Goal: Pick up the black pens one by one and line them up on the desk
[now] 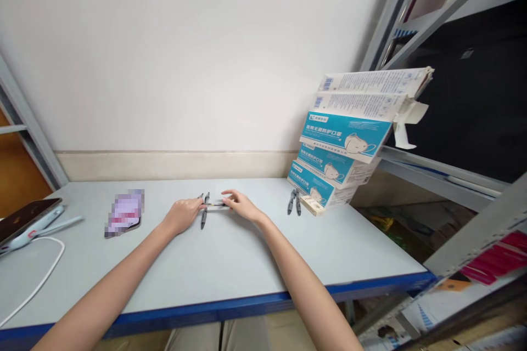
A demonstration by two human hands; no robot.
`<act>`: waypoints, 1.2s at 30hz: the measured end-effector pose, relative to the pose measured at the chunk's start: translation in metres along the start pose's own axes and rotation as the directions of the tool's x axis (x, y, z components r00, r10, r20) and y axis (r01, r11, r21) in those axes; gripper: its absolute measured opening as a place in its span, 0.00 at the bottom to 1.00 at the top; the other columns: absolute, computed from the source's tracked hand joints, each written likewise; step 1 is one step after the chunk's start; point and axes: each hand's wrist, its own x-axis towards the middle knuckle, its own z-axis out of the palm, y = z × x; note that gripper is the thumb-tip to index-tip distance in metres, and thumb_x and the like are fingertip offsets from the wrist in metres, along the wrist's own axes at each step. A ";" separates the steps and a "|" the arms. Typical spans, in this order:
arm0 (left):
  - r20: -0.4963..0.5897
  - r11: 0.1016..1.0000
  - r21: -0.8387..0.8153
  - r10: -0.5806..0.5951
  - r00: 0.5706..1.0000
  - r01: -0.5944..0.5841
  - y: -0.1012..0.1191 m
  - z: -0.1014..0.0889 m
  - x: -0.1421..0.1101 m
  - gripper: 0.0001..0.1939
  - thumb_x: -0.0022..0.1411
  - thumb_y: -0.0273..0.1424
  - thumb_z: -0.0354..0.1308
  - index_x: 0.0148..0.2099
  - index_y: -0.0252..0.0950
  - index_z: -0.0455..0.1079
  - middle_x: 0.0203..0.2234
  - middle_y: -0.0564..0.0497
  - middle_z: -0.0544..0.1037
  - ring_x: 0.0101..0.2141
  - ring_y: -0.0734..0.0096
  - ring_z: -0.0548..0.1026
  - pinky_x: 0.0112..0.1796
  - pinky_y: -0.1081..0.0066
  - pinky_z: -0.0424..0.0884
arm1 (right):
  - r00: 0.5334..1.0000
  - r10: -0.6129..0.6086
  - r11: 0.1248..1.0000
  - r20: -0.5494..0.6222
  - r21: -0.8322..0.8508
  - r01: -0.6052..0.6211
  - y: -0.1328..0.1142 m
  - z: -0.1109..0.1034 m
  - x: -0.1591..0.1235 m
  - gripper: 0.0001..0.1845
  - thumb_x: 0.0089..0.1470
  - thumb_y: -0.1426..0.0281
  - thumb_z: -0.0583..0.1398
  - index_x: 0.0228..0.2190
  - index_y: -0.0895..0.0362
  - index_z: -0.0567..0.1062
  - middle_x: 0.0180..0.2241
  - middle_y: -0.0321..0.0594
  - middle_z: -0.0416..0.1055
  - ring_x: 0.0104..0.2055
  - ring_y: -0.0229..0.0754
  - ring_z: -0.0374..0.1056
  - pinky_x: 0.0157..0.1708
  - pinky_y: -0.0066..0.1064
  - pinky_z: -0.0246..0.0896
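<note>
With the hands taken as the dial's centre and 12 o'clock toward the wall, a slim rod [217, 205] is held level between them, just above the table [251, 255]. Its 9 o'clock end is gripped in the left hand [187, 216], whose fingers are curled in closely. Its 3 o'clock end appears to be pinched between the thumb and a finger of the right hand [244, 206], which is otherwise loosely bent.

The handling is judged to be midway: the rod has been taken up but not set down, and whether it is being joined or parted cannot be told. By the left fingertips, dark pen ends are seen at 11 o'clock and a dark pen [203, 219] at 7; how many pens lie there is hidden. Two pens [294, 202] are laid side by side at 3 o'clock, unheld, next to a small box [313, 205] and near the stacked mask boxes [345, 137]. Whether those are finished or waiting is not shown.
</note>
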 end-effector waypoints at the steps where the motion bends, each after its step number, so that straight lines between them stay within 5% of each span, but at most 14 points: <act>1: 0.000 1.000 -0.012 0.003 1.000 -0.003 0.000 0.001 0.003 0.18 0.66 0.37 0.36 0.35 0.36 0.65 0.28 0.48 0.76 0.30 0.67 0.74 0.29 0.72 0.62 | 0.996 0.019 0.999 0.082 0.034 -0.022 0.003 0.001 0.005 0.20 0.53 0.58 0.54 0.41 0.58 0.72 0.30 0.40 0.74 0.22 0.33 0.63 0.28 0.27 0.58; 4: -0.007 0.997 -0.076 0.018 1.000 -0.019 -0.007 0.003 0.023 0.17 0.65 0.37 0.38 0.36 0.37 0.66 0.31 0.48 0.76 0.32 0.67 0.74 0.30 0.73 0.62 | 0.984 0.054 0.997 0.168 0.037 -0.061 0.012 0.005 0.029 0.19 0.53 0.61 0.53 0.31 0.62 0.76 0.25 0.41 0.74 0.18 0.32 0.58 0.24 0.26 0.56; 8: 0.036 0.988 -0.124 -0.092 0.995 0.096 -0.021 0.010 0.057 0.17 0.65 0.37 0.39 0.37 0.38 0.67 0.33 0.48 0.76 0.36 0.67 0.73 0.33 0.73 0.61 | 0.984 -0.008 0.999 -0.177 -0.041 0.001 0.024 0.015 0.059 0.11 0.49 0.69 0.57 0.32 0.60 0.76 0.29 0.40 0.75 0.29 0.36 0.65 0.34 0.27 0.58; 11: 0.055 0.969 -0.172 -0.169 0.984 0.176 -0.027 0.018 0.068 0.18 0.65 0.37 0.37 0.38 0.39 0.67 0.34 0.48 0.77 0.37 0.67 0.73 0.34 0.72 0.61 | 0.972 -0.036 0.995 -0.234 -0.096 0.013 0.031 0.017 0.066 0.12 0.52 0.69 0.54 0.31 0.58 0.77 0.31 0.40 0.75 0.35 0.39 0.67 0.40 0.29 0.58; 19: 0.032 0.963 -0.224 -0.149 0.988 0.152 -0.024 0.017 0.059 0.18 0.65 0.37 0.36 0.36 0.39 0.66 0.33 0.49 0.77 0.35 0.67 0.73 0.32 0.72 0.60 | 0.963 0.045 0.994 -0.267 -0.088 -0.071 0.032 0.014 0.062 0.13 0.43 0.68 0.61 0.34 0.57 0.76 0.36 0.40 0.74 0.36 0.41 0.66 0.40 0.31 0.58; 24: -0.007 0.969 -0.211 -0.130 0.991 0.126 -0.025 0.022 0.063 0.16 0.65 0.35 0.37 0.36 0.39 0.65 0.33 0.50 0.76 0.35 0.68 0.73 0.33 0.73 0.60 | 0.981 0.033 0.965 -0.192 -0.248 -0.082 0.028 0.015 0.059 0.15 0.56 0.66 0.50 0.35 0.53 0.76 0.35 0.36 0.75 0.40 0.40 0.66 0.44 0.31 0.54; 30: -0.039 0.987 -0.133 -0.095 0.995 0.089 -0.026 0.023 0.061 0.14 0.65 0.34 0.38 0.37 0.38 0.64 0.34 0.48 0.76 0.34 0.66 0.74 0.31 0.71 0.60 | 0.942 -0.034 0.950 -0.333 -0.303 -0.073 0.019 0.015 0.052 0.13 0.52 0.65 0.55 0.39 0.52 0.74 0.41 0.36 0.73 0.43 0.41 0.65 0.46 0.33 0.50; 36: -0.045 0.995 -0.090 -0.053 0.998 0.049 -0.026 0.024 0.058 0.15 0.66 0.33 0.37 0.37 0.37 0.64 0.34 0.48 0.75 0.34 0.67 0.73 0.31 0.71 0.60 | 0.964 -0.038 0.943 -0.262 -0.329 -0.052 0.014 0.014 0.046 0.11 0.53 0.67 0.54 0.32 0.53 0.75 0.34 0.36 0.75 0.38 0.39 0.66 0.44 0.32 0.50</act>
